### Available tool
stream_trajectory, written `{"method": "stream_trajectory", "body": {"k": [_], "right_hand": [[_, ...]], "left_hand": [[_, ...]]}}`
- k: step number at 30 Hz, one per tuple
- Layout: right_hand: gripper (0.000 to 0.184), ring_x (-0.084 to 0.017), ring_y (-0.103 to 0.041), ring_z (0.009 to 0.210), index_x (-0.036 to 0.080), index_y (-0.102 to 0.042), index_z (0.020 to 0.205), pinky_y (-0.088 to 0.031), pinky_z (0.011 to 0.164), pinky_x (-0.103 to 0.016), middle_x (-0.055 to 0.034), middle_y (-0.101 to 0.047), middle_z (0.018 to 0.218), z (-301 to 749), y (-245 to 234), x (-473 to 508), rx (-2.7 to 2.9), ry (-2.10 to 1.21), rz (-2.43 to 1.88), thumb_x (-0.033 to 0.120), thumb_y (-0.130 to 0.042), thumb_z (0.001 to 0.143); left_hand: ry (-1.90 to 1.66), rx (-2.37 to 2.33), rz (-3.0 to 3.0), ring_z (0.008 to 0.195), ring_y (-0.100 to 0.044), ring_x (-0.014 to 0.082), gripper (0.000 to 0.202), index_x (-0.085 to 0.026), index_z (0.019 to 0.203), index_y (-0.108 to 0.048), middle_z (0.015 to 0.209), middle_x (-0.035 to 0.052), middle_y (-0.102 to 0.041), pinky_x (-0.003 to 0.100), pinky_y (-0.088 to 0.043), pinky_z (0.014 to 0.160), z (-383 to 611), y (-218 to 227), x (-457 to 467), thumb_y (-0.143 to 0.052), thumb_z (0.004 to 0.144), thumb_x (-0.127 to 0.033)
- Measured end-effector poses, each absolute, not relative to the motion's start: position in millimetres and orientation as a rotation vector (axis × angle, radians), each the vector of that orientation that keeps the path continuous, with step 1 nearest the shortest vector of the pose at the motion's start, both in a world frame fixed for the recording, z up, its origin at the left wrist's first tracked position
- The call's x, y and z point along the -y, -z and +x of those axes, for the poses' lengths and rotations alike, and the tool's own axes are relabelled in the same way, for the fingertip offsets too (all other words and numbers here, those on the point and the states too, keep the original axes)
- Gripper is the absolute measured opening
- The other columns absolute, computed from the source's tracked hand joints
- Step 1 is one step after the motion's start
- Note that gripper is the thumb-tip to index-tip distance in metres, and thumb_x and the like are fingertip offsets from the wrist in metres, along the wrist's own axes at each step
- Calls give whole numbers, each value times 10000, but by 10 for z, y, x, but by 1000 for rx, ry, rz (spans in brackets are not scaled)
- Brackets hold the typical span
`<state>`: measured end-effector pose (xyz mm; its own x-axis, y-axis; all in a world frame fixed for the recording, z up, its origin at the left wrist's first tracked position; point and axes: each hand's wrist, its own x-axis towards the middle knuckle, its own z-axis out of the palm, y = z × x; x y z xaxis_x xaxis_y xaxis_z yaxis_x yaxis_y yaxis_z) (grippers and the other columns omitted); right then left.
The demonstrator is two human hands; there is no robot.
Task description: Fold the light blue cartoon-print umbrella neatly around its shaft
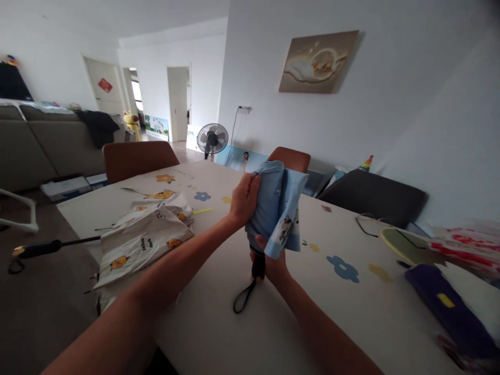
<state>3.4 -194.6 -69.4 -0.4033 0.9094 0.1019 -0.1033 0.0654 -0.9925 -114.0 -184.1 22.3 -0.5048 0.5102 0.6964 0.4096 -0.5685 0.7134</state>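
Note:
A light blue folding umbrella is held up over the table, collapsed, its cloth loosely bunched and printed with small figures. My left hand is closed around the cloth on its left side, near the top. Lower down, my right hand grips the umbrella by its black handle, the fingers partly hidden by a hanging flap of cloth. A black wrist loop dangles below. To the left lies a cream umbrella with yellow duck prints, its black shaft and handle sticking out past the table edge.
The white table bears flower prints. On its right are eyeglasses, a green round object, a purple pouch and a red-and-white bag. Brown chairs and a fan stand beyond.

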Motion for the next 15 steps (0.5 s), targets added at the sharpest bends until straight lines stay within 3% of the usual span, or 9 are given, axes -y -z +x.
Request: {"method": "stream_trajectory", "body": {"k": [5, 10, 15], "right_hand": [[508, -117, -446, 319, 179, -504, 515, -357, 327, -240, -21, -496, 385, 32, 702, 1929, 1418, -1519, -858, 619, -472, 767], [439, -116, -456, 329, 170, -503, 530, -361, 331, -236, -7, -511, 398, 31, 716, 1942, 1389, -1452, -876, 554, -567, 733], [366, -119, -434, 320, 195, -466, 495, -358, 327, -255, 6, -495, 390, 26, 676, 1944, 1408, -1372, -866, 450, -627, 704]], "left_hand": [[-2245, -1412, 1526, 666, -443, 126, 248, -214, 724, -461, 655, -23, -461, 248, -366, 656, -1167, -223, 1817, -409, 892, -389], [-2124, -1523, 1546, 677, -464, 135, 192, -226, 804, -488, 698, -19, -510, 258, -347, 653, -1082, -137, 1845, -428, 881, -391], [-2025, -1615, 1463, 624, -437, 122, 289, -213, 698, -433, 632, -32, -477, 247, -316, 606, -980, -13, 1894, -380, 893, -420]]}}
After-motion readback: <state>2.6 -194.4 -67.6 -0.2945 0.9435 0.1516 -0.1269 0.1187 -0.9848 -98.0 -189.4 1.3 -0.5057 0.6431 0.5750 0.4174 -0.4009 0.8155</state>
